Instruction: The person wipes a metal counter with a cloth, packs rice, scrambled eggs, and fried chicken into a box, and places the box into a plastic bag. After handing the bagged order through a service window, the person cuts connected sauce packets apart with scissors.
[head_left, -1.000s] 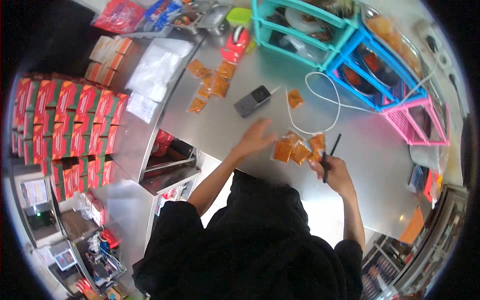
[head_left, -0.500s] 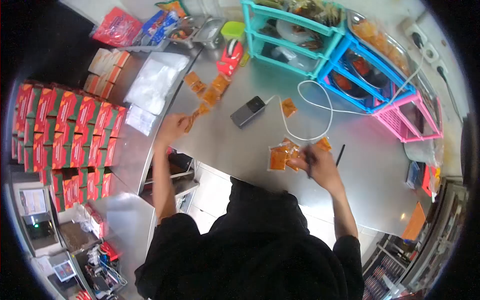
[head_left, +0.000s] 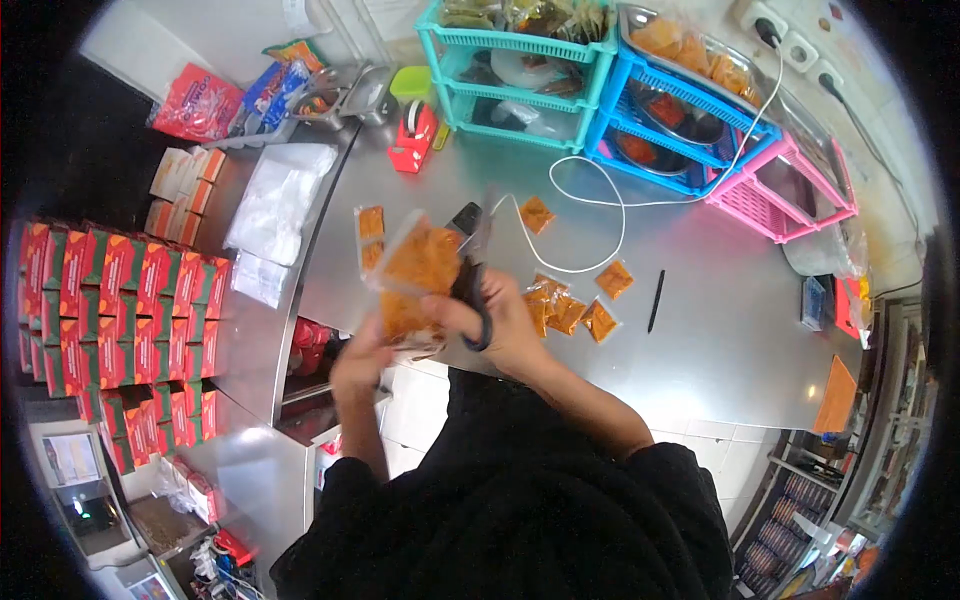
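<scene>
My left hand (head_left: 362,362) is closed on a strip of clear sachets with orange-brown contents (head_left: 420,265), raised above the table edge and blurred by motion. Black-handled scissors (head_left: 470,290) are in my right hand (head_left: 508,325), blades pointing up and away beside the strip. Whether the blades touch the plastic I cannot tell. Part of the strip (head_left: 371,230) extends on its far left side. Several loose sachets (head_left: 565,313) lie to the right of my right hand, with one sachet (head_left: 537,214) farther back. A dark phone-like device (head_left: 465,218) is mostly hidden behind the strip and scissors.
A white cable (head_left: 622,225) loops over the steel table (head_left: 720,340), where a black pen (head_left: 656,301) lies. Turquoise shelves (head_left: 520,90), a blue rack (head_left: 650,130) and a red tape dispenser (head_left: 413,140) stand behind. Stacked red-green boxes (head_left: 130,300) fill the left.
My left hand has lifted the sachet strip towards me. My right hand has moved left from the loose sachets, bringing the scissors to the strip. The camera view has shifted.
</scene>
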